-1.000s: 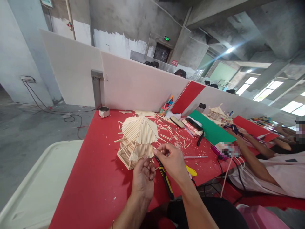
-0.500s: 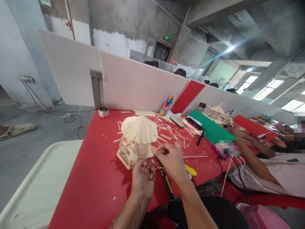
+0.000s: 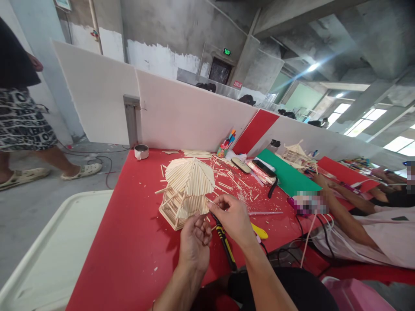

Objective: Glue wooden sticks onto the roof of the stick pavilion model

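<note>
A small pavilion model (image 3: 189, 175) built of thin wooden sticks stands on the red table, its pointed roof over a railed base. My right hand (image 3: 235, 218) is at its right front side, thumb and forefinger pinched on a short wooden stick (image 3: 210, 200) whose tip reaches the model's wall. Just below the front of the base, my left hand (image 3: 195, 242) is palm up with curled fingers; whether anything is between them cannot be made out. A tool with a black and yellow handle (image 3: 226, 247) lies between my hands, its head partly hidden by the right one.
Loose sticks (image 3: 197, 153) and scraps lie behind and right of the model. A metal cup (image 3: 141, 151) stands at the back left corner, a pen holder (image 3: 222, 149) at the divider. To the right are a green board (image 3: 287, 175), a yellow-handled object (image 3: 260, 231) and a co-worker's arm (image 3: 346, 216).
A person in patterned shorts has stepped into view at the left. My hands, the stick and the model stay almost exactly where they were.
</note>
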`<state>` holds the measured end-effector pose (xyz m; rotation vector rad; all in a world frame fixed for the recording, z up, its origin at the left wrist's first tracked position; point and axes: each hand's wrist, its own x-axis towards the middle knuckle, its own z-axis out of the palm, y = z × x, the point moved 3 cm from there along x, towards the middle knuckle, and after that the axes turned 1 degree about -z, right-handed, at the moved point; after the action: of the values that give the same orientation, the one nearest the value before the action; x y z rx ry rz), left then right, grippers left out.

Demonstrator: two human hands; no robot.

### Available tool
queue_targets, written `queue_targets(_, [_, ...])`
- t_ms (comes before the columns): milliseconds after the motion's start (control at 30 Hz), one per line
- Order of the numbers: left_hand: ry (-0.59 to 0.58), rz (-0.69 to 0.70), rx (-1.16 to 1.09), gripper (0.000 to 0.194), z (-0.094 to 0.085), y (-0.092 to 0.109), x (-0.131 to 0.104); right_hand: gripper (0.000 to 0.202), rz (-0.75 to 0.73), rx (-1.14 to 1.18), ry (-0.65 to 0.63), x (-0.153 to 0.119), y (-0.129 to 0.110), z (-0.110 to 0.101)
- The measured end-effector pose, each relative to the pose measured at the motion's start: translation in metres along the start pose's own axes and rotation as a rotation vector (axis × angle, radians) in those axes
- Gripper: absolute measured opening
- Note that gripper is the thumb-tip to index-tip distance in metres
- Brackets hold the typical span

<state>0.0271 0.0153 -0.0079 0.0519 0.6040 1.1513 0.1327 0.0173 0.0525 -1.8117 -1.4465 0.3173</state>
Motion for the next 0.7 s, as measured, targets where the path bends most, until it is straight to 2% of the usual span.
queue_targets(500, [0.044,0.005,-0.014,0.013,-0.004,-0.001,0.002,0.028,-0.005,0.036,-0.018,-0.003,0.005,-0.001])
queue_targets(700, [0.053,0.005,0.012,0.012,-0.003,-0.002,-0.001,0.038,-0.043,0.105,0.08,-0.013,0.01,-0.015])
